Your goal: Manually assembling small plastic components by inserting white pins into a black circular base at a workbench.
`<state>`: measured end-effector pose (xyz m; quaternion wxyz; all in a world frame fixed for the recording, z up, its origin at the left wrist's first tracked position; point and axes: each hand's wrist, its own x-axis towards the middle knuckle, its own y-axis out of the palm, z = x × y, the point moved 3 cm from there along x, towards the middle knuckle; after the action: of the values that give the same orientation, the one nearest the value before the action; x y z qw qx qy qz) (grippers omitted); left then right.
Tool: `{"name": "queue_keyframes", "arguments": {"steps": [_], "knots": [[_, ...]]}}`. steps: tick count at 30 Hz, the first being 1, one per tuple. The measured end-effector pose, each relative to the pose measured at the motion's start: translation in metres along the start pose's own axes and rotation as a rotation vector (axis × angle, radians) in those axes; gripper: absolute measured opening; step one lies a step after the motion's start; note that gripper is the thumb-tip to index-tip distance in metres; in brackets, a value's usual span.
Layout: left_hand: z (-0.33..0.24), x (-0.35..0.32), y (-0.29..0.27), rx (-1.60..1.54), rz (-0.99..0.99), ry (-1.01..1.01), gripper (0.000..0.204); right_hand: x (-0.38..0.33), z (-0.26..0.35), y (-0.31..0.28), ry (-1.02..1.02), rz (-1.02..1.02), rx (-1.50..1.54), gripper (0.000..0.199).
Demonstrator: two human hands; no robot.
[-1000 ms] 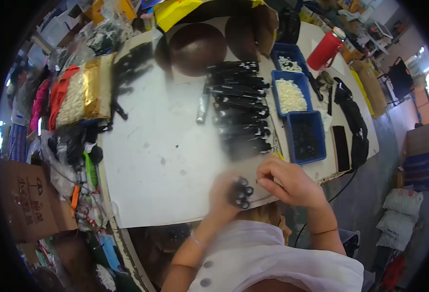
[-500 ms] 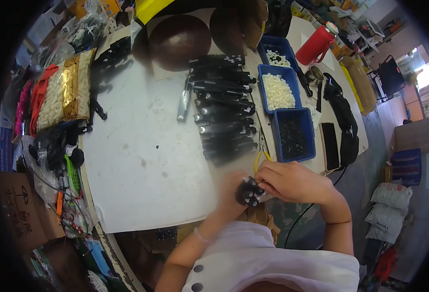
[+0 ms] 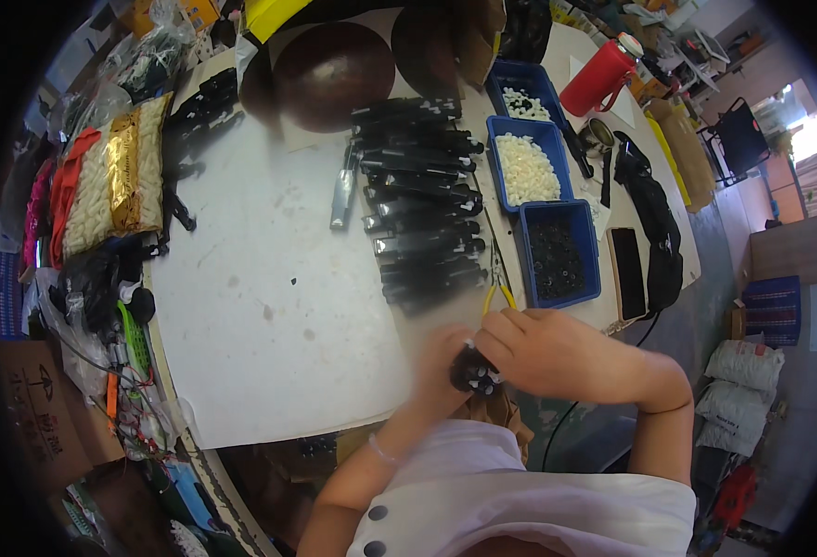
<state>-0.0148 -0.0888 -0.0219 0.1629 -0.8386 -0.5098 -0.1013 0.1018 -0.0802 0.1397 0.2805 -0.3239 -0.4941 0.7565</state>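
Note:
Both hands meet at the near edge of the white table [image 3: 269, 325]. My left hand [image 3: 441, 371] grips a small black part [image 3: 475, 374] with pale round spots on it. My right hand [image 3: 543, 348] has its fingertips closed on the same black part from the right. Just beyond the hands lies a row of several long black parts [image 3: 422, 209], and yellow-handled pliers [image 3: 496, 295] rest beside the row. To the right stand three blue bins: one with small black pieces [image 3: 559, 255], one with white pieces [image 3: 527, 169], and a far one [image 3: 524, 97].
Two dark brown bowls [image 3: 334, 74] sit at the far edge. A red flask [image 3: 598, 74] stands at the back right. Bags of white pieces [image 3: 111, 176] lie on the left. A silver tool [image 3: 343, 186], a black phone [image 3: 628, 274] and black cloth [image 3: 654, 213] also rest here.
The view has shifted so the table sits higher and further left. Both hands stay together on the small black part, now slightly lower and more to the right.

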Motion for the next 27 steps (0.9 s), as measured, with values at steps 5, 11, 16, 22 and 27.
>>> {"name": "queue_keyframes", "arguments": {"steps": [5,11,16,22,27], "knots": [[-0.005,-0.001,-0.004,0.008,-0.029,0.044,0.054,-0.007,-0.002,0.006,-0.065,-0.053,-0.02,0.022],[-0.006,0.0,-0.003,0.007,-0.035,0.032,0.054,-0.028,-0.015,0.018,-0.023,-0.407,0.089,0.031],[-0.01,0.003,-0.002,0.024,-0.025,0.011,0.052,-0.028,-0.02,0.022,-0.085,-0.38,0.043,0.033],[-0.005,0.003,-0.004,0.108,-0.004,0.084,0.051,-0.04,-0.042,0.01,-0.023,-0.586,0.118,0.03],[-0.006,0.0,-0.004,0.07,-0.071,0.141,0.049,-0.083,-0.099,0.018,0.529,-0.757,-0.177,0.015]]}}
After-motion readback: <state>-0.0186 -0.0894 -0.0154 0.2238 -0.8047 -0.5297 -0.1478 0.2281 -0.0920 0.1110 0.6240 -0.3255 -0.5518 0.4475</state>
